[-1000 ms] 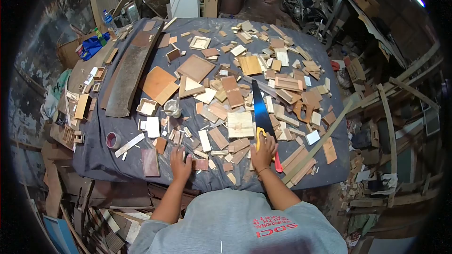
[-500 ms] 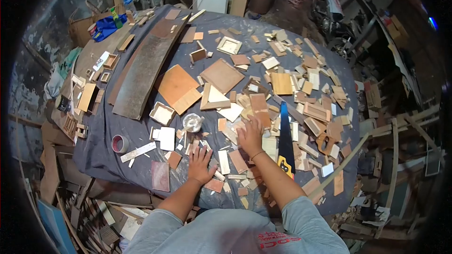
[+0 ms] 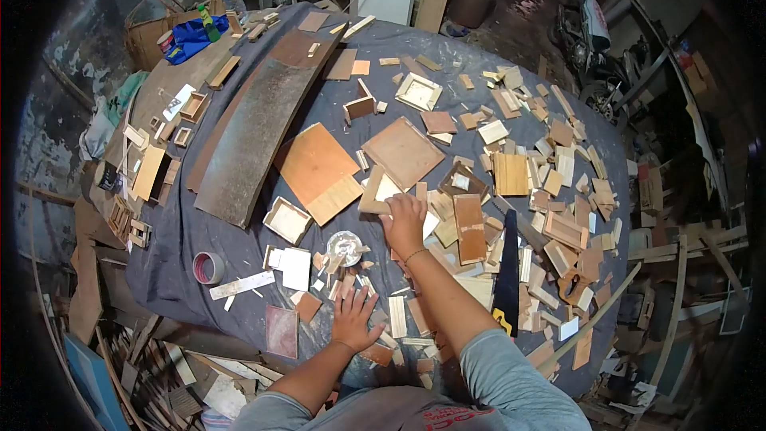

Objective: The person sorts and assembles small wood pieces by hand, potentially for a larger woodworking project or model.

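Note:
My left hand (image 3: 355, 321) lies flat with fingers spread, over small wood scraps near the table's front edge. My right hand (image 3: 404, 227) reaches further in, its fingers bent over the lower right edge of a pale wooden frame (image 3: 370, 201) with a white panel. Part of that frame is hidden under the fingers. Just right of this hand lies a reddish-brown wood board (image 3: 470, 229). A handsaw (image 3: 507, 271) with a dark blade and a yellow-and-black handle rests beyond my right forearm. Between my hands and to their left stands a round container (image 3: 344, 248) with whitish contents.
Wood offcuts (image 3: 566, 231) crowd the right half of the cloth-covered table (image 3: 239, 271). A long curved brown sheet (image 3: 247, 128) lies on the left. Around it are an orange board (image 3: 317, 161), a tape roll (image 3: 208, 267) and small boxes. A motorcycle (image 3: 590, 56) stands behind.
My right hand has moved forward and left from the loose boards to the pale frame. My left hand stays resting on the scraps. The whole view has shifted slightly.

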Available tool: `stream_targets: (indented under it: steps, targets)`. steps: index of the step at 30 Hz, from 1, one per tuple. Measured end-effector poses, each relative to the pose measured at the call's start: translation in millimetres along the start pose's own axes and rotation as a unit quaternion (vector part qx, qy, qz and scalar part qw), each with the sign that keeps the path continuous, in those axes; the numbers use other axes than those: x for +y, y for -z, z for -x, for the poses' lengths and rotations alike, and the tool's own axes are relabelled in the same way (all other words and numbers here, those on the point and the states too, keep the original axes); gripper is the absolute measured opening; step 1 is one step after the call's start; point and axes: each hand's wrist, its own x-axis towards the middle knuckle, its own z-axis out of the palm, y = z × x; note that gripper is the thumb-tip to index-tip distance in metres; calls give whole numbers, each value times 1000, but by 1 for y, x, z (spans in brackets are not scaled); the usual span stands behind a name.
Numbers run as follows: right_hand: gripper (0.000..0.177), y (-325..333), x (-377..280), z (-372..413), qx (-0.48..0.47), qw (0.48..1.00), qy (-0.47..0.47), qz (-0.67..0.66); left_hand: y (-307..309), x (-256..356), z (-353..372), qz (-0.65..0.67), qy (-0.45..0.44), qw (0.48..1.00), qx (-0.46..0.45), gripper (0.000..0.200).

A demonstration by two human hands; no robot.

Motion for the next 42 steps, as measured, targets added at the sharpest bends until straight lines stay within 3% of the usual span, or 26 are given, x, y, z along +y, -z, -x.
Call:
stream_targets:
  steps: [2, 4, 5, 7, 8, 9, 11, 15, 17, 21, 22, 26, 29, 32, 33, 35, 37, 39, 42]
  targets:
    - [31, 5, -2, 4, 46, 998, 11, -42, -2, -2, -1, 15, -1, 1000, 4, 68]
    - [24, 11, -4, 13, 86, 974, -69, -196, -4, -1, 1, 30, -2, 1000, 6, 67]
    - [24, 11, -4, 18, 85, 974, -71, -196, -4, -1, 1, 31, -1, 999, 10, 67]
    - [23, 21, -11, 25, 122, 892, -234, -368, -4, 0, 2, 33, -4, 999, 10, 67]
    - [24, 38, -14, 28, 73, 795, -292, -527, -4, 0, 1, 34, -3, 999, 13, 67]
    - [24, 31, 0, 32, 58, 716, -344, -604, -4, 0, 1, 34, -3, 999, 17, 67]
    - [25, 17, 26, 33, 138, 815, -291, -481, -2, 2, 1, 35, -6, 999, 17, 66]
    - [32, 44, 29, 19, 180, 781, -338, -494, -2, 2, 2, 35, 2, 999, 13, 66]
    - [41, 44, 46, 15, 137, 826, -302, -455, -2, 1, 1, 35, -1, 999, 13, 67]
    - [31, 47, 70, 3, 66, 862, -292, -409, -3, 0, 1, 37, -1, 999, 15, 67]
    - [22, 51, 70, 2, 63, 887, -289, -355, -3, 0, 1, 35, 1, 999, 17, 66]
    - [20, 57, 79, 7, 78, 900, -263, -340, -4, 1, 1, 31, 3, 999, 20, 65]
    - [20, 77, 75, 22, 95, 849, -284, -435, -4, 2, 1, 30, 1, 999, 21, 65]
    - [19, 121, 66, 45, 42, 769, -273, -576, -5, 2, 2, 17, 1, 1000, 15, 69]
    - [19, 134, 61, 53, 51, 769, -274, -576, -5, 3, 2, 16, -7, 1000, 13, 69]
    - [22, 172, 41, 72, 30, 702, -291, -649, -5, 5, 2, 17, 3, 1000, 20, 68]
    - [25, 199, 32, 93, 34, 687, -297, -663, -1, 9, 3, 28, -13, 999, 32, 66]
    - [29, 226, 22, 114, 1, 635, -304, -710, -2, 11, 4, 24, -14, 998, 54, 66]
    - [32, 247, 22, 149, -3, 630, -287, -722, -4, 13, 7, 15, -22, 998, 61, 64]
